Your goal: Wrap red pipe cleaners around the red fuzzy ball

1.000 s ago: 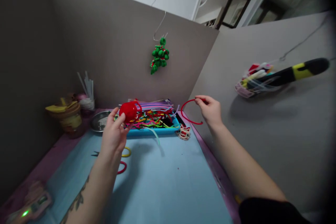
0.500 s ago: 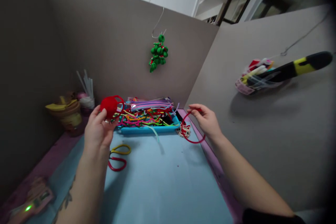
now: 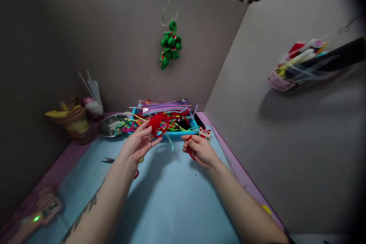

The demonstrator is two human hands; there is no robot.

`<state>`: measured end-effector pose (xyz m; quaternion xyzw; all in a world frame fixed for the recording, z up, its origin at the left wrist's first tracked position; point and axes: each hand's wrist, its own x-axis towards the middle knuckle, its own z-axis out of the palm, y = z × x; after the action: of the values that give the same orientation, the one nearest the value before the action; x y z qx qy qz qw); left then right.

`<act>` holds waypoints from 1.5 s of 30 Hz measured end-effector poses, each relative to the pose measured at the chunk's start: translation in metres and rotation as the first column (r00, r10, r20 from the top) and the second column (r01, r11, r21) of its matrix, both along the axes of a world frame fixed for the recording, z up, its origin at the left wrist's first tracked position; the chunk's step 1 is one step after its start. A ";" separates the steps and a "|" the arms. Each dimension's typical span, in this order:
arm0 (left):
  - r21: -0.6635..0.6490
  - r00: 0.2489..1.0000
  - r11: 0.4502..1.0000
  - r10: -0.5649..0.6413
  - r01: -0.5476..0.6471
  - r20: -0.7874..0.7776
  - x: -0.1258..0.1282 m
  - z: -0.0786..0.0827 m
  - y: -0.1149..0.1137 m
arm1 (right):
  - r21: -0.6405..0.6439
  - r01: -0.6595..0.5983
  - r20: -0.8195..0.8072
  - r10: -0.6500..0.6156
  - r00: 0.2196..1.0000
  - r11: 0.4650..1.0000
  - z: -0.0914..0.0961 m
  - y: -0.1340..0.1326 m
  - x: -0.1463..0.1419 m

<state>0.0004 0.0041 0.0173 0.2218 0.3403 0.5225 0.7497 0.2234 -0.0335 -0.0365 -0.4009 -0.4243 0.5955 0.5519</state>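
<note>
In the head view my left hand (image 3: pixel 138 143) grips a red fuzzy piece (image 3: pixel 156 124), rounded with an open looped frame on its right side. My right hand (image 3: pixel 200 149) is closed on a red pipe cleaner (image 3: pixel 190 152), most of it hidden behind the fingers. Both hands are raised above the blue mat (image 3: pixel 183 206), a short gap apart. Under my left forearm lie scissors (image 3: pixel 108 160), their blade tips and bits of the yellow and red handles showing.
A blue tray (image 3: pixel 178 135) of many-coloured pipe cleaners stands at the back. Left of it are a metal bowl (image 3: pixel 107 131) and a pot (image 3: pixel 76 124). A pink glue gun (image 3: pixel 47 211) lies front left. A green ornament (image 3: pixel 171 45) hangs above; a pouch (image 3: pixel 283 78) hangs right.
My left hand has moved right with the red piece, uncovering the metal bowl. My right hand has come left and down, and its red loop is now mostly out of sight. The view has shifted.
</note>
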 end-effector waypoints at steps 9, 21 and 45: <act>-0.022 0.978 0.999 0.022 -0.027 -0.209 0.009 -0.042 -0.047 | 0.266 0.068 0.426 -0.180 0.887 0.962 -0.016 -0.031 -0.028; 0.181 0.934 0.983 0.028 0.040 -0.357 -0.008 -0.085 -0.064 | 0.541 0.082 0.536 -0.419 0.733 0.837 -0.048 -0.035 -0.033; 0.058 0.976 0.998 0.005 0.007 -0.217 -0.007 -0.084 -0.064 | 0.647 -0.105 0.541 -0.357 0.762 0.755 -0.047 -0.054 -0.043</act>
<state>-0.0062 -0.0597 -0.0665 0.2993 0.4045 0.5045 0.7017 0.1799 -0.0874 -0.0835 -0.3930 -0.7321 0.2000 0.5193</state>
